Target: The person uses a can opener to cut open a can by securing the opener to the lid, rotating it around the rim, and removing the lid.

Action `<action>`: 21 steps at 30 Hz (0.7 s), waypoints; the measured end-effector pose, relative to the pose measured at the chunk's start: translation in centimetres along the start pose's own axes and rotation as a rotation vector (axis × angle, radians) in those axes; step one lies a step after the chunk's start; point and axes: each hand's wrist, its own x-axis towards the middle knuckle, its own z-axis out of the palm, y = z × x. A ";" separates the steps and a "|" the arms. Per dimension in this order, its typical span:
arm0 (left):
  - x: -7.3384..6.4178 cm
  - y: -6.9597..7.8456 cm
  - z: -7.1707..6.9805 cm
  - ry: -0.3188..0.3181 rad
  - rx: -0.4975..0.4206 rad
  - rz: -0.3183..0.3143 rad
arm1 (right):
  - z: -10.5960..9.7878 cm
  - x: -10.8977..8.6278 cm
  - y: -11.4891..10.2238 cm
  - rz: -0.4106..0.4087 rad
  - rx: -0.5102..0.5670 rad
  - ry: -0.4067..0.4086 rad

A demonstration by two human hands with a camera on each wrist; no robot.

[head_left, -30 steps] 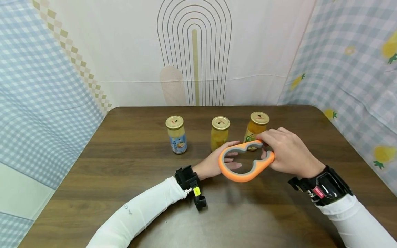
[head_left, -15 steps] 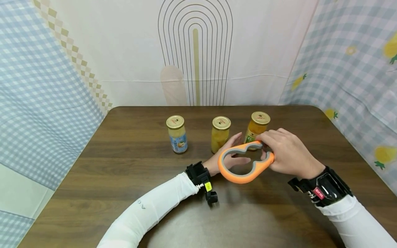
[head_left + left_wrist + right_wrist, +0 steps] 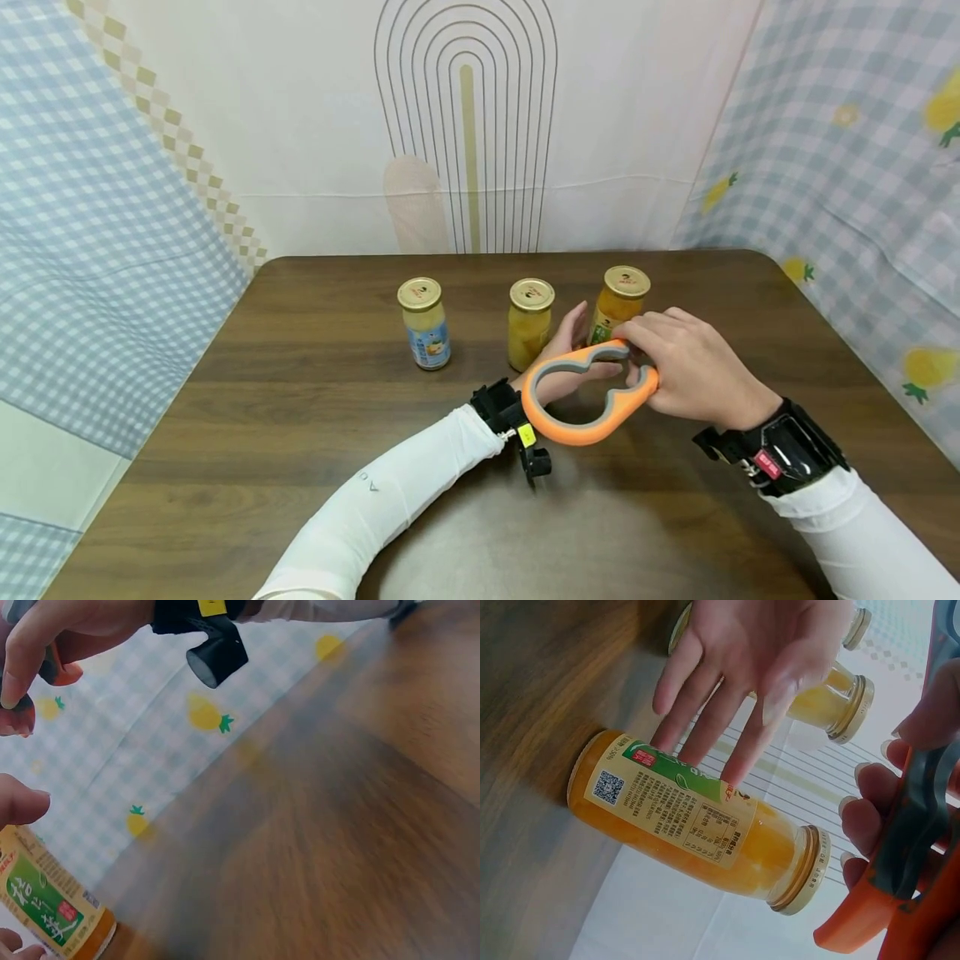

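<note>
My right hand (image 3: 693,371) grips an orange and grey jar opener (image 3: 576,435) by its handle ends, holding it above the table. The opener's loop points left, with nothing inside it. Beyond stands the right-hand glass jar (image 3: 617,307), upright, gold-lidded, with orange contents and a green and cream label. My left hand (image 3: 564,340) reaches toward this jar, partly behind the opener. In the right wrist view, the left hand's fingers (image 3: 709,724) are spread and nearly straight against or just behind the label; contact is unclear. The left wrist view catches the jar's label (image 3: 46,904) at its edge.
A middle jar (image 3: 528,333) with yellow contents stands left of the left hand. Farther left is a jar with a blue label (image 3: 430,343). All stand toward the back of the brown wooden table (image 3: 247,450). Patterned cloths (image 3: 315,125) hang behind and beside it.
My left hand has moved right and slightly forward, from near the middle jar to the right-hand jar, its fingers spreading. The right hand and jar opener have stayed nearly still.
</note>
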 end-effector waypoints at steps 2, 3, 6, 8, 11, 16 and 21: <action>0.4 0.1 0.3 0.016 -0.014 -0.004 | 0.0 0.0 0.0 0.000 0.003 0.002; 0.6 0.1 0.4 0.026 -0.018 -0.007 | 0.0 0.0 0.0 0.000 0.004 0.002; 1.2 0.1 0.7 0.046 -0.030 -0.006 | -0.1 0.0 0.0 0.004 0.010 -0.001; 1.7 0.0 0.9 0.060 -0.031 0.014 | -0.1 0.0 0.0 0.007 0.013 -0.003; 2.5 -0.2 1.0 0.076 -0.030 0.052 | -0.2 0.1 0.0 0.012 0.019 -0.005; 3.5 -0.6 0.9 0.088 -0.016 0.103 | -0.2 0.2 -0.1 0.011 0.027 0.001; 4.5 -1.0 1.0 0.101 -0.065 0.123 | -0.1 0.1 -0.1 0.006 0.026 -0.001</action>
